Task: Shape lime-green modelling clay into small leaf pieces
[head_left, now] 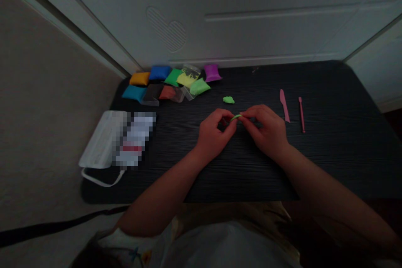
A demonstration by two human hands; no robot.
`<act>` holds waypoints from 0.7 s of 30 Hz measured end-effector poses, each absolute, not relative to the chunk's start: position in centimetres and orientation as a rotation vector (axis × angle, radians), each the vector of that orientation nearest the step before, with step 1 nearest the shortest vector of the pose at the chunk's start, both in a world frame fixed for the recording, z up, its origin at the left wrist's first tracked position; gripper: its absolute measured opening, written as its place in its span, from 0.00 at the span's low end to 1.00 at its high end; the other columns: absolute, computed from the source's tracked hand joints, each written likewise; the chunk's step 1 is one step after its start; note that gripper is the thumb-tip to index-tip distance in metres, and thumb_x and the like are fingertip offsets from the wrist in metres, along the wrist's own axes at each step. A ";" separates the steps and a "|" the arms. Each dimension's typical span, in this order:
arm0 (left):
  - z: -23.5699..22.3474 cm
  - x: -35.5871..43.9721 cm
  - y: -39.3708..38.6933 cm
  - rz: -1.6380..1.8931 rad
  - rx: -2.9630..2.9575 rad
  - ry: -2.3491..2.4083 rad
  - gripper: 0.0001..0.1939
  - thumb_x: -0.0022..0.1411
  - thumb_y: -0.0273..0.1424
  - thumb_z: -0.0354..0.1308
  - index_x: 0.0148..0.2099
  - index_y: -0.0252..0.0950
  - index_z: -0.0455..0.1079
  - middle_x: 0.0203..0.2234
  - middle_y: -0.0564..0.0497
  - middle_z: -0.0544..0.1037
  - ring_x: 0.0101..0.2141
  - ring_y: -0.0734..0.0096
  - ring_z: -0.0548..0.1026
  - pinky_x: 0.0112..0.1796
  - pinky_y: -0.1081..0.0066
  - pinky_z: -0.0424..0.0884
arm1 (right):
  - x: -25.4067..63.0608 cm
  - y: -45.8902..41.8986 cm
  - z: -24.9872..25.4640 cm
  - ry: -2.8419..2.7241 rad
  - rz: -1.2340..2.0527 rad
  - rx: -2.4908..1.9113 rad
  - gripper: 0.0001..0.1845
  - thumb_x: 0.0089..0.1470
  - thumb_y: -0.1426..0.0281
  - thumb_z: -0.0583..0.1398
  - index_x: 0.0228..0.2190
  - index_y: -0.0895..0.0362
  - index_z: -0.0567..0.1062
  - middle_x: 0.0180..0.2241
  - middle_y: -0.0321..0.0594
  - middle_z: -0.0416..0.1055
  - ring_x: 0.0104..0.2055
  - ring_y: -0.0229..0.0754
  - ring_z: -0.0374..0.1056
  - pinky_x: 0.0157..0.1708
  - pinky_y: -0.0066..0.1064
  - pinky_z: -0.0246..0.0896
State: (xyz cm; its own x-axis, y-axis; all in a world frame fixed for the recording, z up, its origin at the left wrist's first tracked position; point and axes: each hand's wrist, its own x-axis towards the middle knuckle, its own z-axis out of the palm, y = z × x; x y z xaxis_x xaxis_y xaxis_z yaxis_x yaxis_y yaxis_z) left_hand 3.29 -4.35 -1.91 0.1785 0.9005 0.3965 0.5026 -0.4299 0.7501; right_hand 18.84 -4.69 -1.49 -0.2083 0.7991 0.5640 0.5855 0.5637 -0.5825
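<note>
Over the middle of a black table point(329, 163), my left hand point(215, 134) and my right hand point(266, 130) meet fingertip to fingertip. Both pinch a small strip of light green clay point(236, 117) between thumb and fingers. A second lump of green clay point(228, 100) lies on the table just beyond my hands, apart from them.
Several small bags of coloured clay point(171, 81) sit at the table's back left. A pink plastic knife point(284, 105) and a thin pink stick tool point(302, 114) lie right of my hands. A white face mask point(102, 142) and a blurred-out card rest at the left edge.
</note>
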 end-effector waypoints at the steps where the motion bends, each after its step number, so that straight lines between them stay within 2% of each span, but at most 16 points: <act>1: -1.9 3.3 -4.3 1.165 2.009 1.325 0.04 0.54 0.28 0.56 0.34 0.37 0.65 0.26 0.56 0.71 0.26 0.78 0.69 0.30 0.75 0.66 | 18.8 -4.7 -1.5 -1.904 0.303 -1.121 0.04 0.50 0.73 0.58 0.32 0.56 0.71 0.30 0.39 0.71 0.35 0.40 0.66 0.35 0.33 0.62; 6: -1.9 3.3 -4.4 1.199 1.980 1.300 0.03 0.54 0.29 0.56 0.34 0.36 0.66 0.27 0.55 0.71 0.28 0.77 0.69 0.31 0.74 0.67 | 18.8 -4.7 -1.3 -1.856 0.333 -1.164 0.10 0.49 0.70 0.59 0.36 0.55 0.70 0.31 0.38 0.70 0.32 0.39 0.65 0.32 0.33 0.61; 12: -2.0 3.4 -4.5 1.241 1.897 1.277 0.03 0.55 0.30 0.54 0.34 0.37 0.65 0.27 0.54 0.70 0.28 0.76 0.70 0.31 0.74 0.67 | 18.7 -4.8 -1.0 -1.836 0.375 -1.177 0.05 0.50 0.70 0.57 0.32 0.55 0.70 0.29 0.37 0.69 0.30 0.39 0.65 0.31 0.33 0.61; 21: -2.0 3.3 -4.4 1.087 2.068 1.286 0.03 0.55 0.29 0.54 0.33 0.36 0.64 0.26 0.54 0.70 0.27 0.76 0.68 0.29 0.74 0.65 | 18.8 -4.8 -1.1 -1.872 0.310 -1.135 0.05 0.50 0.71 0.57 0.32 0.55 0.70 0.29 0.38 0.70 0.32 0.40 0.66 0.33 0.34 0.61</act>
State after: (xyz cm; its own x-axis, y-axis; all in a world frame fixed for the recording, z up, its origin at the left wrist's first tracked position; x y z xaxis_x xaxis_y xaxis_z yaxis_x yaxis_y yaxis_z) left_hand 3.29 -4.41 -1.98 0.2465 0.8931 0.3764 0.5203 -0.4496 0.7260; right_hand 18.77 -4.82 -1.14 -0.1761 0.8068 0.5639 0.5817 0.5474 -0.6016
